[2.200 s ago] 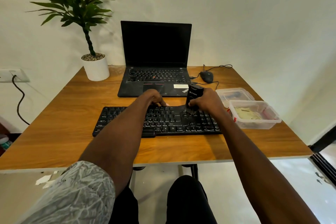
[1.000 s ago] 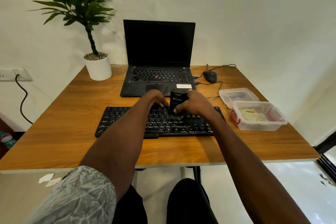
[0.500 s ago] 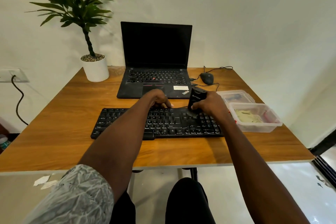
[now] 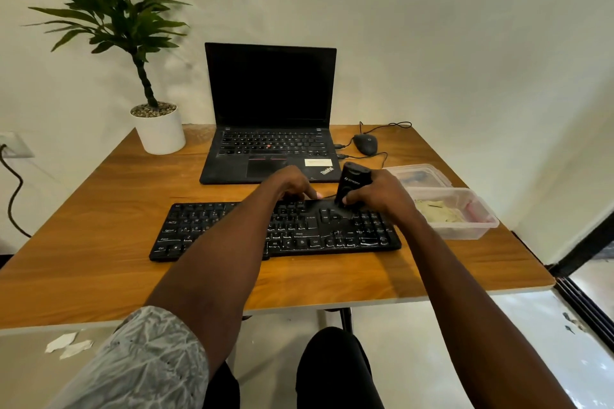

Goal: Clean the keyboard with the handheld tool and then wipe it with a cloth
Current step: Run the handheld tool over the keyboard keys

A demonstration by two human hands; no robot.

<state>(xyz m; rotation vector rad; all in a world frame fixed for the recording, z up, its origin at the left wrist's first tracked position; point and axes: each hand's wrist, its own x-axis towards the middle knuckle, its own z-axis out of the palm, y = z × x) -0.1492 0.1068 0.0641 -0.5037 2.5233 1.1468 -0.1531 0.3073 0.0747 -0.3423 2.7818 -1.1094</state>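
A black keyboard (image 4: 212, 226) lies flat on the wooden table (image 4: 99, 226), in front of me. My right hand (image 4: 382, 196) grips a small black handheld tool (image 4: 352, 181), held upright with its lower end on the keys at the keyboard's upper right. My left hand (image 4: 287, 183) rests with fingers curled on the keyboard's far edge near the middle, pressing on it. A pale yellowish cloth (image 4: 435, 211) lies folded inside a clear plastic box (image 4: 465, 232) to the right of the keyboard.
An open black laptop (image 4: 270, 116) stands behind the keyboard. A wired mouse (image 4: 365, 144) sits at the back right, a clear lid (image 4: 415, 169) beside the box. A potted plant (image 4: 159, 129) stands back left. A wall socket with cable (image 4: 10, 173) is far left.
My right hand slid the tool left to the keyboard's middle, then back right to the upper-right keys. My left hand stayed on the far edge.
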